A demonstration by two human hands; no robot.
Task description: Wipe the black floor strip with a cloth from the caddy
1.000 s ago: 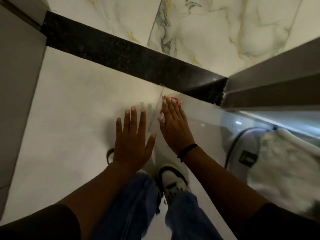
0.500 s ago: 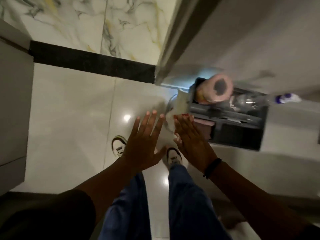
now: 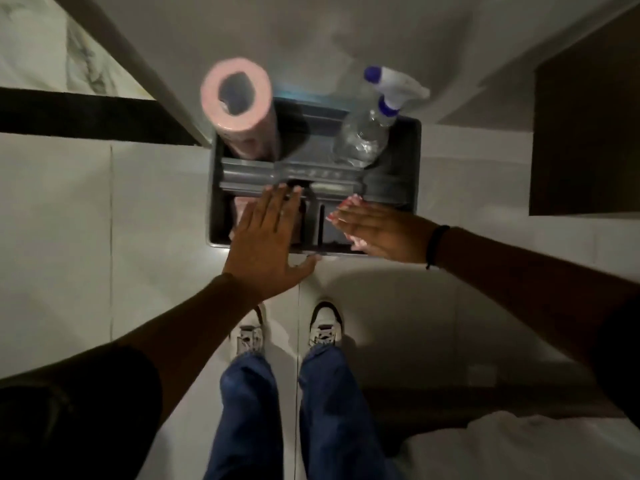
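Since the earlier frame, the grey caddy (image 3: 414, 161) has come to lie directly ahead of the feet, and both hands are now spread above its near compartments. Left hand (image 3: 265, 242): fingers flat and extended, nothing held, positioned over the near-left compartment, where a pink cloth (image 3: 240, 206) is only partly visible beside the fingers. Right hand (image 3: 375, 232): likewise flat and empty, over the near-right corner. Contact with the caddy cannot be determined. A pink roll (image 3: 237, 105) and a spray bottle (image 3: 367, 133) are stood in the far compartments. The black floor strip (image 3: 86, 116) is seen at far left, cut off by the caddy.
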